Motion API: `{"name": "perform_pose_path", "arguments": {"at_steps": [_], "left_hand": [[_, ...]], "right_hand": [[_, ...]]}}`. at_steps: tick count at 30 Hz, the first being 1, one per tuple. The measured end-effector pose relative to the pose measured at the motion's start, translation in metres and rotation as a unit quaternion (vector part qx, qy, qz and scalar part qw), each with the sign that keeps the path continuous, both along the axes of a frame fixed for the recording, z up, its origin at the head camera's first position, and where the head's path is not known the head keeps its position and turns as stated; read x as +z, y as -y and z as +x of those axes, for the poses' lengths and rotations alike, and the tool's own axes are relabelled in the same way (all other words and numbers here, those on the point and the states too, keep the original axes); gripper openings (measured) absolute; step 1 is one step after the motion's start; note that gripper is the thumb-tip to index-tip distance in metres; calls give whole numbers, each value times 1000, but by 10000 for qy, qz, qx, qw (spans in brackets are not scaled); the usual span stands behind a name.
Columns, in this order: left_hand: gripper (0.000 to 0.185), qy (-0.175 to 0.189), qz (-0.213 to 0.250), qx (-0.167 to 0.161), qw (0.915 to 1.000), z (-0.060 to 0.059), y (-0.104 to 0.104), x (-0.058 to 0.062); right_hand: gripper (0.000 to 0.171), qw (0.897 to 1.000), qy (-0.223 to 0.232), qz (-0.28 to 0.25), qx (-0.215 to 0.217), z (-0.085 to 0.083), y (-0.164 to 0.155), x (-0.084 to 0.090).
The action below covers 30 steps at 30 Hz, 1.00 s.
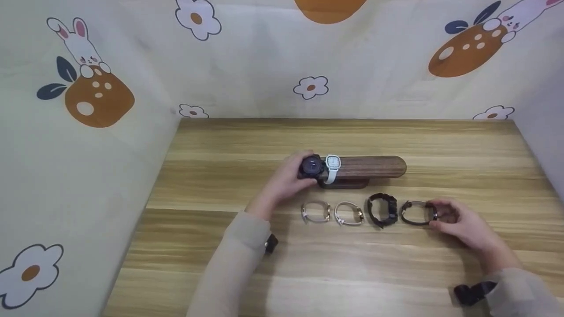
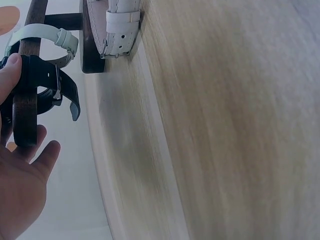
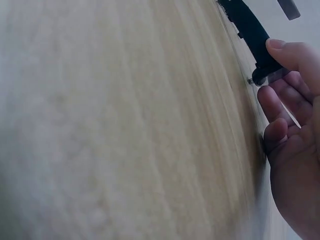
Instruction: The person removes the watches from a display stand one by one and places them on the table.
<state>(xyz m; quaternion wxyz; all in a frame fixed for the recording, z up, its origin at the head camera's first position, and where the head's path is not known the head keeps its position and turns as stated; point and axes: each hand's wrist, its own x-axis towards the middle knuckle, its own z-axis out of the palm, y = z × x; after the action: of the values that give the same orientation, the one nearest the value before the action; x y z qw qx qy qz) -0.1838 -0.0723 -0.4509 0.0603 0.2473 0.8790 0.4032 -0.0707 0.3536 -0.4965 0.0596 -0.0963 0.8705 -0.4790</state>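
Observation:
A dark wooden watch stand (image 1: 370, 167) lies across the middle of the table (image 1: 308, 273). On its left end sits a black watch (image 1: 312, 166), and my left hand (image 1: 303, 171) grips it with thumb and fingers round its strap (image 2: 50, 87). A white watch (image 1: 332, 166) hangs on the bar right beside it. In front of the stand lie two metal-band watches (image 1: 316, 212) (image 1: 349, 213), a chunky black watch (image 1: 382, 210) and a thin dark watch (image 1: 414, 213). My right hand (image 1: 434, 215) pinches the thin dark watch (image 3: 255, 35) at its right side on the table.
Cloth walls printed with rabbits and flowers (image 1: 88, 132) close the table in at the left, back and right. The table's near half is bare wood. Small black devices sit on both wrists (image 1: 471, 293).

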Motion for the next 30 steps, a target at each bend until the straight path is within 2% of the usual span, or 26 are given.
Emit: {"name": "perform_pose_path", "arguments": {"at_steps": [4,10,18,27,30], "left_hand": [[70,89,-30,67,9999,0,-1,1],[71,142,-91,124,9998,1,-1,0],[70,118,-89,127,9998,2,-2,-1],[70,106,-110,109,9998,2,-2,0],[70,91,-106,98,9999,1,-1,0]], "right_hand": [[52,9999,-90,-46,-26,-2,0,4],[51,9993,-227,281,-108,-5,2,11],[53,9982,-6,442,-416,-11,13,24],[53,9950,-263,840,-481,-24,27,36],[54,9953,-349,792,-424,-28,32,39]]}}
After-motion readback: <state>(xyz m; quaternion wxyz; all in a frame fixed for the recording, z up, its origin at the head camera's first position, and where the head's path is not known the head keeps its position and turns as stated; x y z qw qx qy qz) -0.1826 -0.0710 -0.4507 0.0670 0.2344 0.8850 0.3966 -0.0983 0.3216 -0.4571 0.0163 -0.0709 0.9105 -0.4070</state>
